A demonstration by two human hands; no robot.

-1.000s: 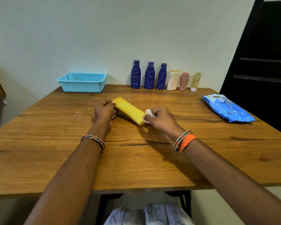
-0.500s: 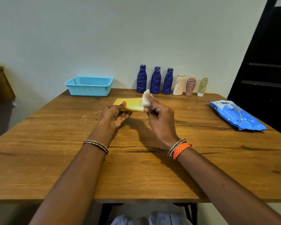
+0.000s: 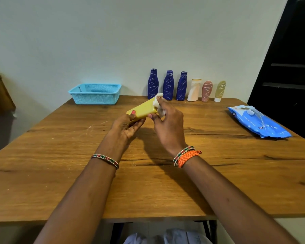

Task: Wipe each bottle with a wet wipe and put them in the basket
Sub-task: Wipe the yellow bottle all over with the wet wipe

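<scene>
Both hands worked above the middle of the table (image 3: 60, 173), off its surface. The left hand (image 3: 126, 126) gripped the near end of the yellow bottle (image 3: 144, 109), thumb on top and fingers curled beneath, so the bottle angled up and away toward the far edge. The right hand (image 3: 167, 124) pinched the white wet wipe (image 3: 158, 103) in its fingertips and pressed it against the bottle's far end.

Going by the layout, the task was barely begun. The blue basket (image 3: 95, 94) at the far left corner looked empty, though its floor showed only in part. Six bottles waited upright in a row along the far edge: three dark blue bottles (image 3: 168, 85), then a white bottle (image 3: 194, 90), a pink bottle (image 3: 206, 90) and an olive bottle (image 3: 219, 90). The blue wipe pack (image 3: 259, 122) lay near the right edge, well apart from the hands.

A second before, the yellow bottle had lain low over the table, the left hand on one end and the wipe at the other. By now it had been lifted and swung to point away from the person, with the wipe worked round its far tip. Basket, row and pack had not moved.
</scene>
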